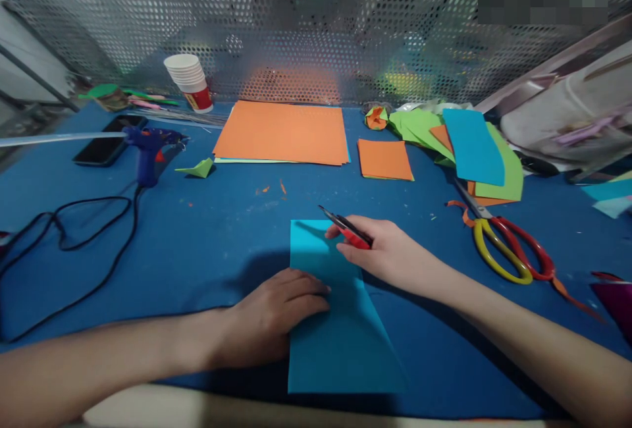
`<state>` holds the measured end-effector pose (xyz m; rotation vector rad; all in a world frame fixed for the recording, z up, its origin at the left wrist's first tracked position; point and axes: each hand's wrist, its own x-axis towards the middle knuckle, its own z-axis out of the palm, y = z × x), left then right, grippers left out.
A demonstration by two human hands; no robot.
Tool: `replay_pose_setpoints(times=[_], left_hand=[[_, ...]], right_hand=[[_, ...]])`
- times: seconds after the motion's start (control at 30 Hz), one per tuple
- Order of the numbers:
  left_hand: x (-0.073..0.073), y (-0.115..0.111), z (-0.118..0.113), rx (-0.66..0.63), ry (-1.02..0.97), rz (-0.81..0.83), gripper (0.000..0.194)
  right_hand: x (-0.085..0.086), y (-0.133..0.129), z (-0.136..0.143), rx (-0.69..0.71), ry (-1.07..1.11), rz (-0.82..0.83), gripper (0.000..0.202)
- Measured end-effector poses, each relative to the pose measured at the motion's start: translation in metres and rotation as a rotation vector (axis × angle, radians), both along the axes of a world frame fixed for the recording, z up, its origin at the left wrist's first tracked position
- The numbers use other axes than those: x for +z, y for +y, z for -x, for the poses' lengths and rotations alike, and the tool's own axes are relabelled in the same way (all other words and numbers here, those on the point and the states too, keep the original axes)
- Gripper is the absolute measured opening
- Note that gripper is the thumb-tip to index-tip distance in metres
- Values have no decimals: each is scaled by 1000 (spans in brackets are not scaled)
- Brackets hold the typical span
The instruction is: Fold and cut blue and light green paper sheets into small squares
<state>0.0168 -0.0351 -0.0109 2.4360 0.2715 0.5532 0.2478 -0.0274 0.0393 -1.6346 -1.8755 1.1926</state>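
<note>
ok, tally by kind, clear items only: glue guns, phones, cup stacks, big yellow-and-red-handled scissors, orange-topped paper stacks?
Glue gun: 1
Phone: 1
Cup stack: 1
Yellow-and-red-handled scissors: 1
Orange-topped paper stacks: 2
Total: 6
Partly seen items at the right edge are not counted.

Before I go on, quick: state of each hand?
Left hand: open, fingers loosely bent, resting on the blue paper.
Right hand: closed around a red-and-black pointed tool, tip clear of the fingers.
</note>
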Motion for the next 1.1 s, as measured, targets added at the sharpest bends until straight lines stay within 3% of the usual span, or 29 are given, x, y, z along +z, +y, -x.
replay_pose_setpoints(times=[0.27, 0.43, 0.6, 0.7, 0.87, 1.03, 1.1], left_hand=[[20, 5, -3, 103, 20, 274, 27], [16, 3, -6, 266, 8, 360, 18], [14, 3, -10, 450, 101, 458, 16], [20, 4, -11, 472, 168, 551, 19], [27, 4, -10, 539, 190, 699, 26], [28, 6, -6, 606, 161, 770, 31], [30, 9, -4, 597, 138, 708, 31]], right_hand=[[-1, -30, -26, -66, 158, 168, 18], [-1, -42, -37, -62, 163, 243, 24], [-9, -50, -25, -86, 79, 180, 17], [-16, -50, -15, -139, 115, 109, 15], [-24, -49, -5, -203, 286, 170, 13], [-24, -47, -2, -266, 346, 205, 15], [-23, -46, -3, -313, 346, 210, 14]])
